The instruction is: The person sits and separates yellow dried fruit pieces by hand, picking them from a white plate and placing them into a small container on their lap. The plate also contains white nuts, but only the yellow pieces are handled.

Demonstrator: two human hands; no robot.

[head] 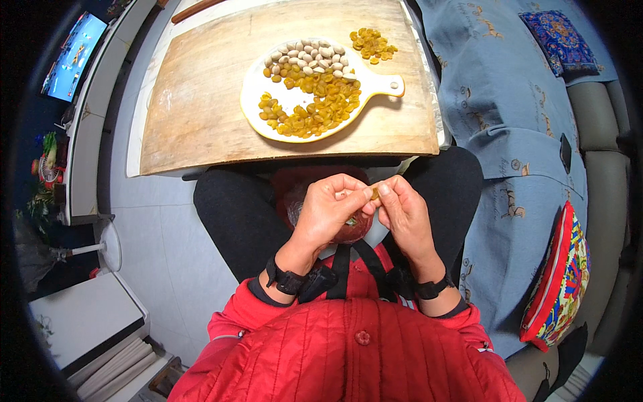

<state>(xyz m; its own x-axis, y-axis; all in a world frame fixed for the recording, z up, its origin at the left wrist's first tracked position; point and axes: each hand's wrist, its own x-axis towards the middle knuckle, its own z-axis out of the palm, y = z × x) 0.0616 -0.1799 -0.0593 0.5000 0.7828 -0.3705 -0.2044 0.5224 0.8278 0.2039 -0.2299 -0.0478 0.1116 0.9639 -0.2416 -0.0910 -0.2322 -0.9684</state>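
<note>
My left hand (329,203) and my right hand (406,208) meet over my lap. Between their fingertips is a small amber piece (375,193), pinched from both sides. Something pale shows inside the curled left fingers, too small to name. Below the hands, between my knees, stands a dark red bin (354,232) that looks plastic-lined; the hands hide much of it. Farther off, a white plate with a handle (387,84) holds pale oval nuts or seeds (314,54) at its far side and many amber pieces (321,108), some of them split, nearer me.
The plate rests on a wooden board (201,105), with a separate amber pile (372,44) beyond its handle. A wooden rod (197,10) lies at the far left. To the right is a covered sofa (502,145) with cushions and a phone (565,153). A lit television (75,55) stands left.
</note>
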